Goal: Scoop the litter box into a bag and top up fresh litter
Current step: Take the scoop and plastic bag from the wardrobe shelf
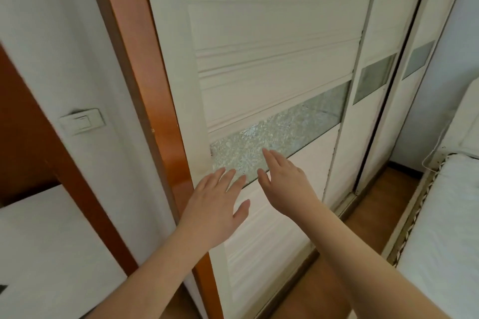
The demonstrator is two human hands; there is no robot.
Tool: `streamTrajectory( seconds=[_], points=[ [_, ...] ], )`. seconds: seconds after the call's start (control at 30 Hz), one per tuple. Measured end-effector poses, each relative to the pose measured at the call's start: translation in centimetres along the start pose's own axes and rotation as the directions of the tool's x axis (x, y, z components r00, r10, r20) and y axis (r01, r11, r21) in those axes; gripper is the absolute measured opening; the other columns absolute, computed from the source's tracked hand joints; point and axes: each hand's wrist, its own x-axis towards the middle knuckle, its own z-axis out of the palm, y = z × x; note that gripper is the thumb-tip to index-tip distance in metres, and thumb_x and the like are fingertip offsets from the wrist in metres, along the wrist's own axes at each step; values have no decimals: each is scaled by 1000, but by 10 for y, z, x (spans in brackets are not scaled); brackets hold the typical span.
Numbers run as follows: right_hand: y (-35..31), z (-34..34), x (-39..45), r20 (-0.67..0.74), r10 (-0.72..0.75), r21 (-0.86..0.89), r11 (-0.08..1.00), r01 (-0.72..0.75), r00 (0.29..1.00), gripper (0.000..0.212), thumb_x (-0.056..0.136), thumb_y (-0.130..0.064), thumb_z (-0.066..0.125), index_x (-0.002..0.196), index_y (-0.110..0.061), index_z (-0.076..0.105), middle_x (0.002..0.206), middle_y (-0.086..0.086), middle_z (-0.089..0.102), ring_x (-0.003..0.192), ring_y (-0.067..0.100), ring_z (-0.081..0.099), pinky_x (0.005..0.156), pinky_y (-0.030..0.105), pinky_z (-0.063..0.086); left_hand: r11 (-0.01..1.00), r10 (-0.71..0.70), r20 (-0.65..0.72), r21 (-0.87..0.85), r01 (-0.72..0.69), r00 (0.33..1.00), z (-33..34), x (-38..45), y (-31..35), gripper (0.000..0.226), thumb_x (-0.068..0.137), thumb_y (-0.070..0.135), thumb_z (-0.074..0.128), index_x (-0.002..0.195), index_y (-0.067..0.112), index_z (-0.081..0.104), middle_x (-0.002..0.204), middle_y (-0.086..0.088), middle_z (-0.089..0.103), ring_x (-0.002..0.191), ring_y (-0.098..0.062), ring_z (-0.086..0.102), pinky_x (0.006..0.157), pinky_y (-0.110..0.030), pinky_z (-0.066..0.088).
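Note:
No litter box, bag, scoop or litter shows in this view. My left hand (216,202) is stretched out flat with the fingers apart, in front of a white sliding wardrobe door (272,65). My right hand (285,179) is beside it, also open and flat, its fingertips over the door's frosted patterned glass strip (280,132). Neither hand holds anything. I cannot tell whether the palms touch the door.
An orange-brown wooden door frame (145,90) runs along the left of the wardrobe. A white wall with a light switch (82,122) is further left. A second wardrobe door (373,80) lies to the right, then a white mattress (440,228) with a cable over wooden floor (375,194).

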Motion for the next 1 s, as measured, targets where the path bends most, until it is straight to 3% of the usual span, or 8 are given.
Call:
streamTrajectory(
  seconds=[0.1,0.2,0.33,0.5,0.7,0.87,1.0],
  points=[
    [-15,9,22,68,-49,288,957,27,996,59,102,-37,28,153,-20,5,161,2,10,147,16,11,115,35,16,1000,1,-17,-27,-1,1000,-3,-4,-3,70,90,62,5,154,34,12,163,4,13,150,-17,3,116,-32,-3],
    [-32,15,38,129,13,592,801,-87,992,62,102,-36,29,153,-21,-5,162,1,1,148,16,4,116,32,9,1000,5,-32,19,-4,999,-4,-9,-5,69,91,60,5,154,31,13,163,3,12,150,-17,0,116,-32,-5],
    [-44,17,58,195,134,748,621,-236,972,61,103,-38,25,152,-24,-8,161,2,-7,148,23,2,117,42,8,997,0,-14,75,1,1000,1,-16,-7,68,92,58,3,154,30,12,163,2,9,150,-18,-3,116,-33,-9],
    [-53,17,71,133,189,786,577,-220,973,67,101,-43,32,153,-15,2,160,13,3,146,30,7,118,50,11,997,-16,-4,74,16,1000,6,-18,-15,64,95,56,7,154,32,10,164,3,2,149,-16,-10,115,-32,-13],
    [-58,15,89,219,246,775,545,-321,944,70,101,-48,23,151,-14,-13,157,13,-21,147,31,-10,117,53,5,994,8,-6,113,-7,1000,6,-16,-15,66,94,54,6,154,29,18,164,1,7,150,-17,-7,114,-33,-15],
    [-45,21,100,184,275,776,548,-311,944,77,99,-53,25,150,-14,-17,157,15,-23,146,29,-12,118,51,3,993,-15,-34,118,19,999,10,-15,-14,60,99,53,14,155,32,11,164,4,-3,148,-15,-13,110,-32,-21],
    [-23,21,108,137,275,744,605,-282,952,76,98,-55,25,150,-16,-15,157,15,-20,147,28,-12,118,49,0,996,-46,-41,69,49,998,12,-17,-14,58,100,52,20,154,34,7,163,5,-13,146,-13,-20,113,-32,-14]
  ],
)
